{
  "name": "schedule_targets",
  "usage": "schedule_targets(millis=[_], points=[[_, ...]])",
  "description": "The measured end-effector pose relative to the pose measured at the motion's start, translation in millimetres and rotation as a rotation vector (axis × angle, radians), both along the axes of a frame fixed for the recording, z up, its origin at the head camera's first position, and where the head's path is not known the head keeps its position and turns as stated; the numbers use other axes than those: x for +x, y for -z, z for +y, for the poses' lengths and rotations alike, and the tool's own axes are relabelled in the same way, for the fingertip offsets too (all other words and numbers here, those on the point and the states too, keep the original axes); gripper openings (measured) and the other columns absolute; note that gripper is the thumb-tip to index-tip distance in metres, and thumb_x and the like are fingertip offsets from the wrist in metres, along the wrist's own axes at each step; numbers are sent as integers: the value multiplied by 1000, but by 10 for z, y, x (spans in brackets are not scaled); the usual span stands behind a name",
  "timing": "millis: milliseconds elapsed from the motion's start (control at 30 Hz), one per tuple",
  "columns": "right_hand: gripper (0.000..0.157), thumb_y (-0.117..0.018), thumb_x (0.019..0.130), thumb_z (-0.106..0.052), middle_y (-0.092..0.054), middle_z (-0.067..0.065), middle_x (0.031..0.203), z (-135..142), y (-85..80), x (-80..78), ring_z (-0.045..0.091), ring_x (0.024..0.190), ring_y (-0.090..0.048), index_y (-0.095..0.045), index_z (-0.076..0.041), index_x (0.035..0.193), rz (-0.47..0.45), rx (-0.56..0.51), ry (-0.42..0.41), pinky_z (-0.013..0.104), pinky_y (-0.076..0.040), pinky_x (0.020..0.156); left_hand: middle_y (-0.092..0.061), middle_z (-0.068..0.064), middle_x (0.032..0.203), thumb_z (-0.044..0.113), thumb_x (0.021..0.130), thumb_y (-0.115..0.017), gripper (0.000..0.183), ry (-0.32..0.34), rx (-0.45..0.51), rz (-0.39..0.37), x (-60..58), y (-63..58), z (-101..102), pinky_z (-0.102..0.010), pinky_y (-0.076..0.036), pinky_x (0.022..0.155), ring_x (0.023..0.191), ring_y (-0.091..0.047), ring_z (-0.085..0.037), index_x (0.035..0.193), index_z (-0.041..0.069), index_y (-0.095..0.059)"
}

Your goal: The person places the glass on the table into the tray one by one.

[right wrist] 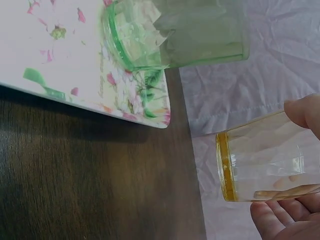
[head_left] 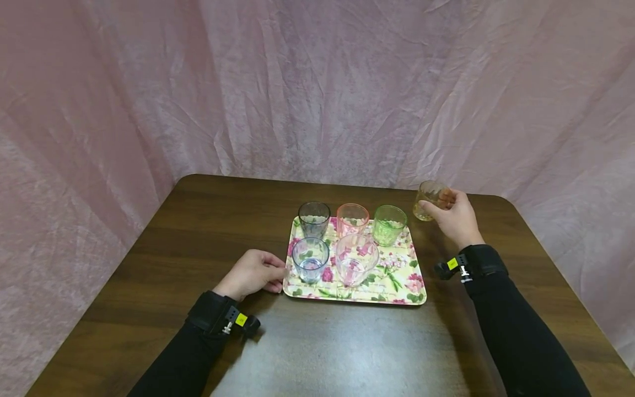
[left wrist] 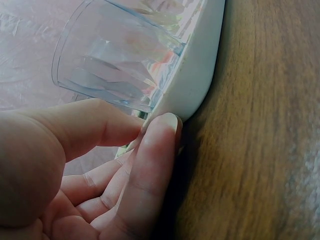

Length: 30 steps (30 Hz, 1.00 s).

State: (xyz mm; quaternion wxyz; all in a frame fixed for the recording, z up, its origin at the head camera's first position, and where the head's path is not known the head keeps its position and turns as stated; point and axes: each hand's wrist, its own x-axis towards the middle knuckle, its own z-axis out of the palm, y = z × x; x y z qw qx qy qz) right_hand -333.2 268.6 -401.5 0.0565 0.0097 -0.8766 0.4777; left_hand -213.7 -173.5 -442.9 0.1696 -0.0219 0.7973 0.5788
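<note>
A floral tray (head_left: pixel 397 284) lies on the table, bearing several clear tumblers. My left hand (head_left: pixel 254 274) pinches the tray's left rim between thumb and finger, seen close in the left wrist view beside a blue tumbler (left wrist: pixel 110 60). Beyond the tray's far right corner, my right hand (head_left: pixel 457 219) grips an amber tumbler (right wrist: pixel 270 160), its thumb on one side and its fingers on the other. In the right wrist view the amber tumbler's base is apart from the tabletop. Nearest to it on the tray stands the green tumbler (head_left: pixel 389 226).
Also on the tray are a grey tumbler (head_left: pixel 314 220), a pink-rimmed tumbler (head_left: pixel 353 219) and a colourless tumbler (head_left: pixel 356 262). The brown wooden table (head_left: pixel 198 237) ends at a back edge, behind which hangs a pink curtain (head_left: pixel 317 99).
</note>
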Motion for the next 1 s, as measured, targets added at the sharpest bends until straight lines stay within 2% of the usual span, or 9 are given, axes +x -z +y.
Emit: schedule_targets(millis=[233, 600, 1000], points=[[97, -71, 88, -52, -38, 21, 140, -12, -57, 56, 35, 124, -39, -22, 4, 150, 35, 8, -2, 52, -36, 106, -69, -14, 79, 0, 91, -71, 13, 5, 43, -2, 2, 3, -4, -29, -61, 57, 63, -66, -22, 99, -9, -68], [95, -73, 87, -51, -41, 21, 138, -125, -196, 170, 33, 121, -42, -26, 4, 150, 66, 13, -2, 50, -38, 104, -69, -15, 79, 1, 90, -72, 13, 1, 38, -5, 5, -6, 3, -30, -61, 56, 62, -66, -21, 100, -8, -68], [89, -74, 87, -48, -44, 17, 135, -179, -262, 268, 30, 120, -44, -31, 3, 147, 99, 4, -12, 49, -38, 104, -69, -14, 78, 1, 91, -71, 12, 10, 50, 2, -2, 13, 0, -29, -61, 57, 63, -66, -22, 98, -8, -67]])
